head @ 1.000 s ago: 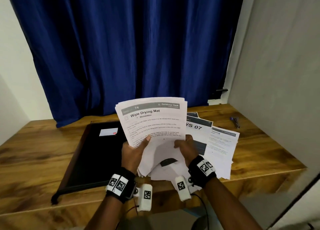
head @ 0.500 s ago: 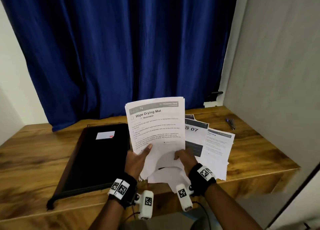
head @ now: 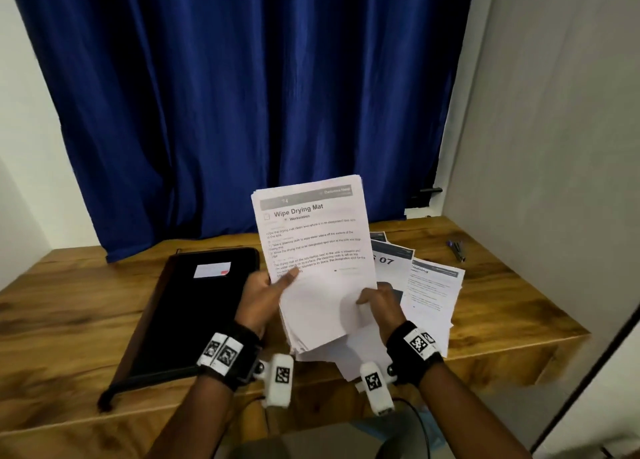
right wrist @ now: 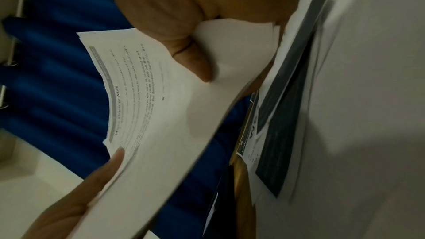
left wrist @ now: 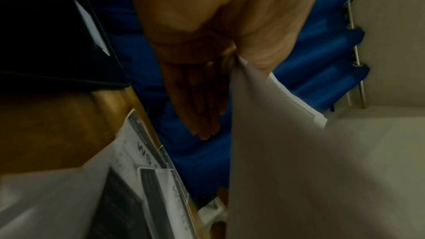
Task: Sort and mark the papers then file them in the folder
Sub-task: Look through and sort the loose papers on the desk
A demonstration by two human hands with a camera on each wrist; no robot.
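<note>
Stack of white printed papers (head: 318, 251) gripped upright by left hand (head: 261, 297) and right hand (head: 381, 306), fingers (right wrist: 195, 61) pinching, above wooden counter (head: 69, 306)

We see a fairly bright, slightly soft head view, edges bent by wide lens, both wrist views dim, blurred, grainy

left hand (head: 262, 294): raised at 11 o'clock of the right, thumb laid on the paper stack's (head: 317, 251) face, fingers kept behind | right hand (head: 379, 303): stack's lower edge pinched, thumb on front | forearms: angled inward, wristbands worn
</note>
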